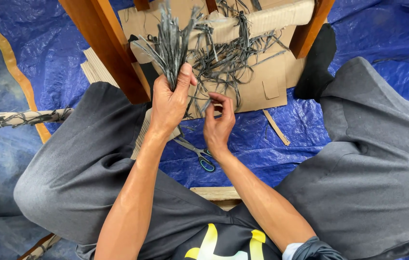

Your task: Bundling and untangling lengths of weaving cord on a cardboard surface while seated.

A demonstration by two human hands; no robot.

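Left hand clenched around 1 bundle of grey strips fanning upward above the fist; right hand pinches loose strands just beside it, scissors below.

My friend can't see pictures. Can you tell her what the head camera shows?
A seated person's left hand grips a bundle of grey strips, while the right hand pinches one strip. Scissors lie on the blue tarp below.

Head-worn view, looking steeply down, close over lap
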